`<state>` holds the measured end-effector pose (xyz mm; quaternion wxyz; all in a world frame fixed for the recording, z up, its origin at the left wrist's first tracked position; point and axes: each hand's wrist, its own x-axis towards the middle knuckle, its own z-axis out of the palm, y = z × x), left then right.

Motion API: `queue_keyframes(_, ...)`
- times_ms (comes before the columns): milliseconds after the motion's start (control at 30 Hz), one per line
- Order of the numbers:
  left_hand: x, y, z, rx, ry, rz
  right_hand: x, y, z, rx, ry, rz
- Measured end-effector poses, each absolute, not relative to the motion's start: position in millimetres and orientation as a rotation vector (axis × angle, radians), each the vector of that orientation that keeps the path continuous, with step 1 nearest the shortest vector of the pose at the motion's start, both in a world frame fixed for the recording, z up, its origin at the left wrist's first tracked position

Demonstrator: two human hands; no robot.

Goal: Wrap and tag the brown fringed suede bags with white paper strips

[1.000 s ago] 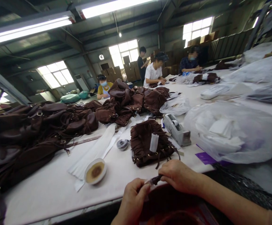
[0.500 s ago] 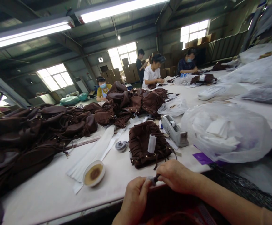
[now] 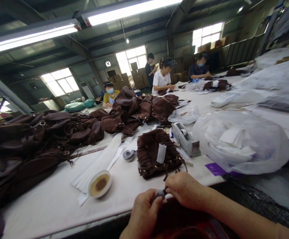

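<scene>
Left hand (image 3: 144,208) pinched pale wrap (image 3: 159,193), right hand (image 3: 184,190) dark strap (image 3: 165,191); less strap showed than earlier, suggesting fuller wrapping.

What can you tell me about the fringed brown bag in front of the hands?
The fringed brown bag looks like suede, with gold-coloured rings along its near side and dark cords reaching toward the right hand; whether they touch is unclear. A white strip lies against its front. It lies on the pale table between a grey coil and a grey tape dispenser.
</scene>
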<state>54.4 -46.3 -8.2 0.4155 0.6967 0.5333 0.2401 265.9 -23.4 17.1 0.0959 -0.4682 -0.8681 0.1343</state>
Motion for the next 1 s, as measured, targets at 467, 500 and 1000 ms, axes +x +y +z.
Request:
queue_keyframes(467, 63, -42, -4, 1.7, 1.441, 0.641, 277, -18, 10, -1.34, -2.486, 0.457)
queue_keyframes(500, 63, -42, -5, 1.685, 1.448, 0.635, 277, -18, 10, -1.339, -2.484, 0.46)
queue_keyframes(1000, 79, -43, -6, 1.753, 1.384, 0.71, 280, -19, 6, -1.186, -2.474, 0.581)
